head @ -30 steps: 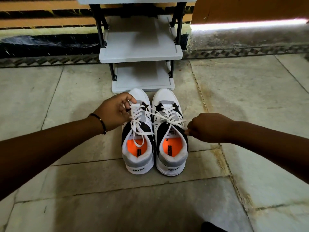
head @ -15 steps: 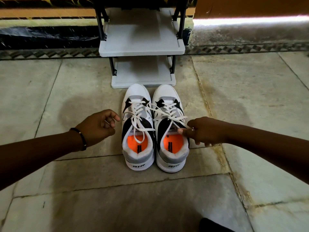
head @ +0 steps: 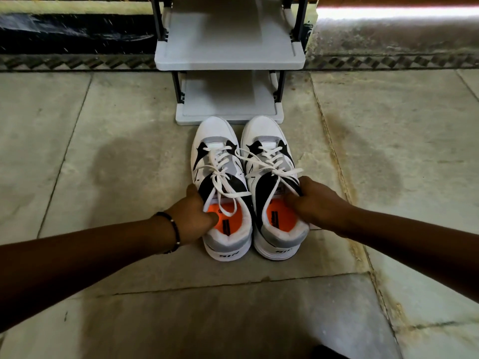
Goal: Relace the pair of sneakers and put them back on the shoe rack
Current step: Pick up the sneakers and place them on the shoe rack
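Two white, grey and black sneakers with orange insoles stand side by side on the floor, toes toward the rack. Both carry white laces, with loose ends draped over the tongues and into the openings. My left hand (head: 193,216) grips the outer collar of the left sneaker (head: 215,141), thumb inside the opening. My right hand (head: 315,203) grips the outer collar of the right sneaker (head: 264,136), thumb inside too. The grey shoe rack (head: 228,54) stands just beyond the toes, its two visible shelves bare.
Stone floor tiles (head: 108,151) spread all around the shoes. A patterned border strip (head: 388,62) and a low wall run behind the rack. A dark object (head: 324,352) shows at the bottom edge.
Both hands moved in from the sides onto the sneakers' collars. The left hand came from the floor at left; the right hand let go of the lace end and took the collar.
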`<state>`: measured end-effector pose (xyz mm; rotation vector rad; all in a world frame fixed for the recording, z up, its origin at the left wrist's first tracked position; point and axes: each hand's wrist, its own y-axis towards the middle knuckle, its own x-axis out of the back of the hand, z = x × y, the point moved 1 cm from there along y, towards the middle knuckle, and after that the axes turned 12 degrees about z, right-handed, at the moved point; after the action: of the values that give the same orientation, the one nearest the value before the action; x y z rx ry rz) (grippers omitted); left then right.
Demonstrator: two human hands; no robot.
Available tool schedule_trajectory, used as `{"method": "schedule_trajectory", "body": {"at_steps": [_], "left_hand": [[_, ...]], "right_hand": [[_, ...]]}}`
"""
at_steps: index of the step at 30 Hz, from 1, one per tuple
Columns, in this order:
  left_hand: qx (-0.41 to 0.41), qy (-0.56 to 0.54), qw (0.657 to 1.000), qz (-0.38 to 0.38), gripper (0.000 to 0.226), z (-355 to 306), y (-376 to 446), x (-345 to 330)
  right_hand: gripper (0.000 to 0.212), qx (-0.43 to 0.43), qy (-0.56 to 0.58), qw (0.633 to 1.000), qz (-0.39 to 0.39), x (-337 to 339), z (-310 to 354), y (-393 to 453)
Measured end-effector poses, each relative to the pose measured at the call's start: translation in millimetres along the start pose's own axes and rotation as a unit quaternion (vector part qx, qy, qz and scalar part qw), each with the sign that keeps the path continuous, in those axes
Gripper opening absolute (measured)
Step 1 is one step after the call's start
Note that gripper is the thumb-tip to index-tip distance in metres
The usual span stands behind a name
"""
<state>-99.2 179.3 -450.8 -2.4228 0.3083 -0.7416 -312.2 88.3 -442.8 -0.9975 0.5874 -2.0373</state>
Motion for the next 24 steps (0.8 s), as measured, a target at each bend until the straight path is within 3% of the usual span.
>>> {"method": "schedule_trajectory", "body": {"at_steps": [4,9,17,24], "left_hand": [[-0.039,-0.101,0.993,-0.039,0.068,4.2,-2.9,-10.5],[-0.071,-0.215,0.972,-0.058,0.064,3.2,-5.0,-18.9],[0.022,-0.349,0.930,-0.114,0.052,-27.8,-23.6,-13.1],[0.043,-0.303,0.944,-0.126,0.052,-79.1,-106.8,17.3]], "right_hand": [[0.025,0.040,0.132,0.987,-0.076,-19.5,-5.1,11.1],[0.046,0.056,0.239,0.956,-0.160,-35.8,-5.5,13.2],[0.050,0.005,0.228,0.967,-0.110,-21.6,18.5,-5.3],[0.048,0.004,0.255,0.960,-0.115,1.6,77.0,-87.3]]}}
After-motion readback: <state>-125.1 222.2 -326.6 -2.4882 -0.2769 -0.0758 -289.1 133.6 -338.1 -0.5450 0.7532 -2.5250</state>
